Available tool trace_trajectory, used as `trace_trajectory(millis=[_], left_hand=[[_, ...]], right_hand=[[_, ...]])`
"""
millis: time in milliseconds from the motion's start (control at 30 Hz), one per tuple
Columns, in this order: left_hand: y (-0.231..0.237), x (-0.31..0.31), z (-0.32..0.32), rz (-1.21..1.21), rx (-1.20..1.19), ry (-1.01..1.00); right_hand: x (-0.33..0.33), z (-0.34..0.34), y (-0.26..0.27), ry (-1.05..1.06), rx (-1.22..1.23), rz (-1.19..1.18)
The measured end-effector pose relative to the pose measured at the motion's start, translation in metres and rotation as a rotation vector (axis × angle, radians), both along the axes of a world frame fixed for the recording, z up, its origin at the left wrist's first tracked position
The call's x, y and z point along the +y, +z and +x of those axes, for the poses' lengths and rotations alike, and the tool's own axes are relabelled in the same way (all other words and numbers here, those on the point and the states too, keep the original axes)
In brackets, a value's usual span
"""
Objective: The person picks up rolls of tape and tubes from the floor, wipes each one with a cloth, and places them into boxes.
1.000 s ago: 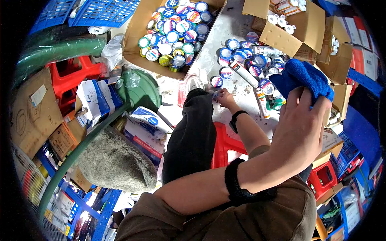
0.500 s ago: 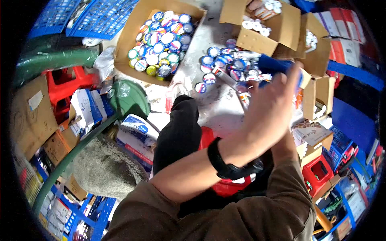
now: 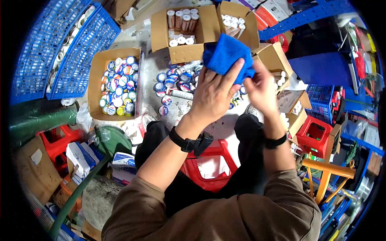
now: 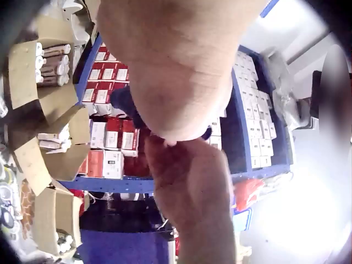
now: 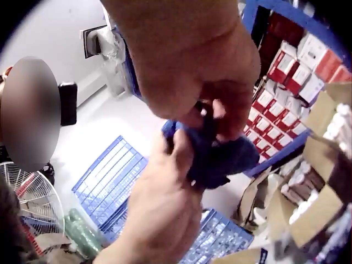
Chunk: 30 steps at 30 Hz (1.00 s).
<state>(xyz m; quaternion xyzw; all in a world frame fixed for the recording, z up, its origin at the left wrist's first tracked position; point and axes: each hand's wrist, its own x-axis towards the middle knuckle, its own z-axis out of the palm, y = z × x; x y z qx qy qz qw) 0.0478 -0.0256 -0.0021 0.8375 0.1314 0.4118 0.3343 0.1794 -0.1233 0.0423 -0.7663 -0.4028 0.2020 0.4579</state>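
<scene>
A bunched blue cloth (image 3: 229,56) is up in front of my body, over the floor, with both hands at it. My left hand (image 3: 215,96) holds it from the near left side, back of the hand upward and fingers lying along the fabric. In the right wrist view the left thumb and fingers grip the cloth (image 5: 220,159). My right hand (image 3: 260,90), blurred, is at the cloth's right side. Seen from its own wrist, the right hand (image 5: 220,93) has fingers curled at a dark part of the bundle. Whatever lies inside the folds is hidden.
Round tape rolls fill a cardboard box (image 3: 116,86) at the left, and more rolls (image 3: 167,99) lie on the floor beside a tube (image 3: 179,93). Open cartons of white-capped tubes (image 3: 183,50) stand ahead. A red stool (image 3: 211,182) is below me; blue crates (image 3: 74,60) stand far left.
The head view has swung rightward. My right hand has come up from low near the shoe to the blue cloth, which my left hand held throughout. Both hands are now together.
</scene>
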Motion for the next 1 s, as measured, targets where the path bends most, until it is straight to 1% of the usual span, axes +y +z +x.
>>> trace_trajectory(millis=[33,67,100,167,200,233,267,300,333,367,433,500,567,600,633,700,733,767,833,867,900,967,1000], left_hand=[[-0.004,-0.004,0.003,0.027,0.017,0.006],[-0.007,-0.004,0.004,0.092,0.052,0.019],[-0.011,-0.005,0.006,0.097,0.058,0.013],[-0.023,-0.01,0.011,-0.131,0.055,0.009],[-0.025,-0.012,0.015,-0.24,-0.009,0.04],[-0.023,-0.014,0.015,-0.504,0.086,0.048],[-0.028,-0.014,0.019,-0.573,0.086,0.054],[-0.034,-0.013,0.025,-0.644,0.086,0.06],[-0.037,-0.013,0.031,-0.754,0.079,0.106],[-0.037,-0.014,0.034,-0.809,0.118,0.122],[-0.037,-0.013,0.043,-0.748,0.133,0.145],[-0.042,-0.014,0.05,-0.735,0.131,0.14],[-0.047,-0.018,0.059,-0.917,0.044,0.104],[-0.049,-0.025,0.064,-0.939,-0.017,0.094],[-0.044,-0.031,0.065,-0.968,-0.028,0.018],[-0.048,-0.04,0.07,-0.549,0.1,0.075],[-0.048,-0.039,0.07,-0.464,0.093,0.042],[-0.046,-0.037,0.072,-0.462,0.103,0.036],[-0.042,-0.033,0.073,-0.359,0.114,0.038],[-0.044,-0.031,0.074,-0.339,0.106,0.057],[-0.045,-0.029,0.074,-0.338,0.108,0.06],[-0.049,-0.025,0.074,-0.387,0.116,0.124],[-0.053,-0.023,0.073,-0.387,0.143,0.136]], right_hand=[[-0.004,-0.01,-0.005,-0.056,-0.062,-0.066],[-0.007,-0.017,-0.011,-0.086,0.041,-0.027],[-0.009,-0.024,-0.016,-0.124,0.118,0.063],[-0.024,-0.023,-0.03,-0.023,0.055,-0.059],[-0.029,-0.027,-0.027,0.023,0.001,-0.05],[-0.032,-0.031,-0.024,0.073,-0.051,-0.044],[-0.035,-0.032,-0.029,0.089,-0.06,-0.036],[-0.038,-0.032,-0.032,0.104,-0.133,-0.047],[-0.041,-0.027,-0.037,0.106,-0.129,-0.043],[-0.041,-0.019,-0.042,0.109,-0.133,-0.035],[-0.038,-0.007,-0.05,0.02,0.022,0.064],[-0.034,0.0,-0.076,-0.14,0.214,0.098],[-0.026,0.005,-0.103,-0.285,0.524,0.26],[-0.021,0.008,-0.108,-0.312,0.568,0.246],[-0.013,0.006,-0.104,-0.354,0.624,0.296],[-0.004,0.006,-0.106,-0.405,0.871,0.377],[-0.003,0.006,-0.104,-0.374,0.926,0.338],[-0.003,0.005,-0.103,-0.382,0.934,0.342],[-0.002,0.002,-0.102,-0.338,1.062,0.367],[-0.002,0.001,-0.105,-0.337,1.007,0.354],[0.0,0.0,-0.103,-0.335,1.011,0.353],[0.001,0.0,-0.098,-0.35,0.941,0.218],[0.0,0.001,-0.105,-0.321,0.915,0.229]])
